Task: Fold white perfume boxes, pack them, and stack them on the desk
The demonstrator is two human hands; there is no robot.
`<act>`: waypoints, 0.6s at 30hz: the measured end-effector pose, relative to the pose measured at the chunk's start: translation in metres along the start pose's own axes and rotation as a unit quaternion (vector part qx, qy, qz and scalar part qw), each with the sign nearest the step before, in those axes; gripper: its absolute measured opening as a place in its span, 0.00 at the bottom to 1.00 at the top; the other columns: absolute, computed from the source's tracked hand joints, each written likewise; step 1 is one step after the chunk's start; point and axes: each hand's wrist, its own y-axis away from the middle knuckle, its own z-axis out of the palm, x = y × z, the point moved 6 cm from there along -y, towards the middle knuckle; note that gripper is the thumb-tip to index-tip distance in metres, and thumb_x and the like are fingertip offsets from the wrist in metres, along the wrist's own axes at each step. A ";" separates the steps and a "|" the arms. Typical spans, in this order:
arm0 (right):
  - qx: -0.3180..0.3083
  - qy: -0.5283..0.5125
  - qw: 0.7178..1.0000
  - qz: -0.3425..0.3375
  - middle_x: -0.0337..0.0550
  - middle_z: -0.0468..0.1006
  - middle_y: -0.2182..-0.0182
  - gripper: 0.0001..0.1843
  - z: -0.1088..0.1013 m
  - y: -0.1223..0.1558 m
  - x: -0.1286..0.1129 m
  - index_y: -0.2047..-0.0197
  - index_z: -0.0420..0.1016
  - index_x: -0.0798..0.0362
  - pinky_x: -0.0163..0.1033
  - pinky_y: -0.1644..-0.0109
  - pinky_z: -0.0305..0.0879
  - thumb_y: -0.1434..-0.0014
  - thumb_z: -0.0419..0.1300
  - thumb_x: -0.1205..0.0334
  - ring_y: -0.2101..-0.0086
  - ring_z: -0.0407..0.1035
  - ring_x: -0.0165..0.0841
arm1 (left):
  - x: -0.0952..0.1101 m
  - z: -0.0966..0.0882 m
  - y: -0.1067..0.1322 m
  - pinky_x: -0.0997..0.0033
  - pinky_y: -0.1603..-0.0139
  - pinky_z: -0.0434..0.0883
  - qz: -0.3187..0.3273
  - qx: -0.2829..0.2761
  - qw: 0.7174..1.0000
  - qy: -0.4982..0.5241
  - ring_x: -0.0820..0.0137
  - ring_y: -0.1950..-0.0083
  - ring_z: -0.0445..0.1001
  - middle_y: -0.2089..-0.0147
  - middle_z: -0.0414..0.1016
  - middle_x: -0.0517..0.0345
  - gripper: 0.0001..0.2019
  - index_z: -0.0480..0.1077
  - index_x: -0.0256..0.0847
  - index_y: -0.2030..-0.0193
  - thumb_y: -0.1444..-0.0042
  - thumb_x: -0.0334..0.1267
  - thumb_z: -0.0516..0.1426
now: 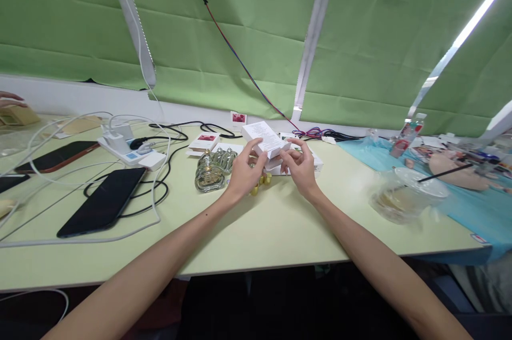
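A small white carton (264, 138) with printed text on its upper face is held above the table, tilted. My left hand (247, 169) grips its left side between thumb and fingers. At the carton's near right end, my right hand (299, 167) pinches the edge or a flap; which of the two I cannot make out. Glass bottles (210, 176) stand clustered just left of my left hand. Gold caps (256, 189) lie on the table under my hands. More white boxes (317, 162) lie behind my right hand, partly hidden by it.
To the left lie a black phone (104, 202), a white power strip (132, 152) and tangled cables. A white box with a red picture (204, 141) sits behind the bottles. A lidded cup with a straw (404, 196) stands at right, beside blue sheeting (472, 212). Another person's hand (11, 99) shows far left.
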 end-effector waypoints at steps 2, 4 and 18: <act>-0.002 -0.001 1.000 0.000 0.32 0.78 0.74 0.26 0.000 0.000 0.001 0.49 0.63 0.47 0.34 0.76 0.63 0.44 0.68 0.48 0.82 0.67 0.26 | 0.000 0.000 0.000 0.74 0.74 0.78 0.003 -0.001 1.000 0.000 0.71 0.69 0.75 0.64 0.71 0.56 0.24 0.68 0.43 0.39 0.41 0.47 0.59; -0.002 -0.001 1.000 -0.002 0.32 0.79 0.74 0.26 0.001 -0.001 0.001 0.50 0.64 0.47 0.33 0.76 0.64 0.45 0.68 0.47 0.82 0.67 0.26 | 0.000 0.000 0.000 0.75 0.74 0.78 0.003 -0.002 1.000 -0.002 0.71 0.68 0.75 0.63 0.72 0.56 0.24 0.68 0.43 0.39 0.41 0.47 0.59; -0.002 0.007 1.000 -0.008 0.32 0.79 0.75 0.26 0.001 -0.002 0.001 0.51 0.63 0.48 0.32 0.78 0.64 0.46 0.69 0.47 0.83 0.67 0.25 | 0.005 0.001 0.002 0.72 0.72 0.79 -0.012 -0.018 1.000 -0.004 0.70 0.67 0.75 0.61 0.72 0.54 0.25 0.68 0.42 0.39 0.41 0.47 0.59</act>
